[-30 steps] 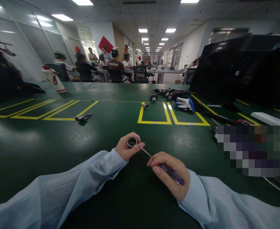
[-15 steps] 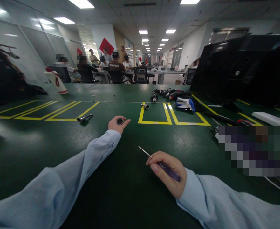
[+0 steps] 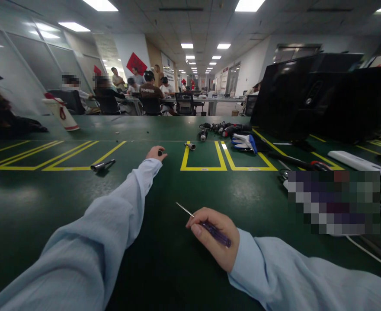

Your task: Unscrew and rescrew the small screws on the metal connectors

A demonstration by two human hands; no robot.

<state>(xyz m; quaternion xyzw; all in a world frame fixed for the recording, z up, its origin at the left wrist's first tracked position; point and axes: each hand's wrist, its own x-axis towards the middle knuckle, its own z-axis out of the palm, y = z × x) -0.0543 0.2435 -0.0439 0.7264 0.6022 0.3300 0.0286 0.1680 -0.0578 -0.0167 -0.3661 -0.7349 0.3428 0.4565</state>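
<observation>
My left hand (image 3: 155,153) reaches out over the green table (image 3: 164,259), its fingers closed round a small dark round part (image 3: 160,153), mostly hidden by the hand. Nearer to me, my right hand (image 3: 214,235) is wrapped round the purple handle of a screwdriver (image 3: 216,234), whose thin metal shaft points up and left. One metal socket-like piece (image 3: 102,166) lies left of my left hand. Another small metal piece (image 3: 190,147) rests to its right, on the edge of a yellow taped frame (image 3: 203,169).
Blue and white gloves (image 3: 244,142) and a heap of dark cabled tools (image 3: 224,128) lie at the back right. Black monitors (image 3: 284,95) stand behind a white power strip (image 3: 355,161). At the back left is a white cup (image 3: 61,113). People sit beyond the table.
My left hand has moved farther away across the table with the round part. My right hand still holds the screwdriver. The whole view has shifted slightly.
</observation>
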